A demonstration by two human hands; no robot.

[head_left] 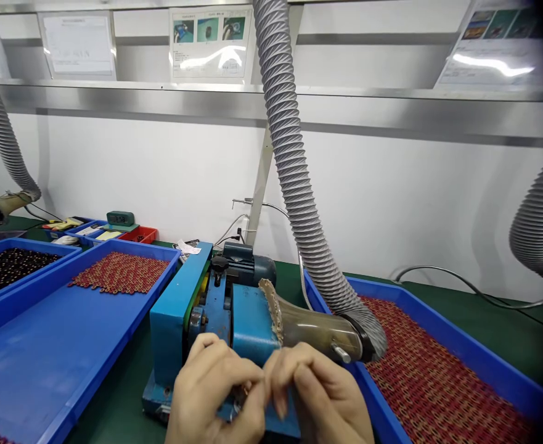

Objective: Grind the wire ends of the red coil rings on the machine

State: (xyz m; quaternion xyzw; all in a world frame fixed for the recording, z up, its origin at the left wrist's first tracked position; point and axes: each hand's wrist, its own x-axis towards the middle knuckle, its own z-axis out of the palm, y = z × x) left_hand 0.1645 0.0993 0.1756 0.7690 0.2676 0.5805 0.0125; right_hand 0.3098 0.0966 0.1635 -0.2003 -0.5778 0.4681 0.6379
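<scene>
Copper-coloured small part (243,392), pinched between fingertips of left hand (216,394) and right hand (317,394), both closed on it, just before the blue grinder (234,314). Likely light, stiff; best held by its edges. Mostly hidden.

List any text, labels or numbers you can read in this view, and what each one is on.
"1:58", or thereabouts, faintly: display of the small green clock at the back left.
Left sheet on the upper rail: printed lines, too small to read.
Middle sheet, with three photos: text blurred by glare.
Right sheet: blurred, unreadable.
Blue machine at both hands: no label shows.
Slip of paper behind the machine: print too small to read.
</scene>
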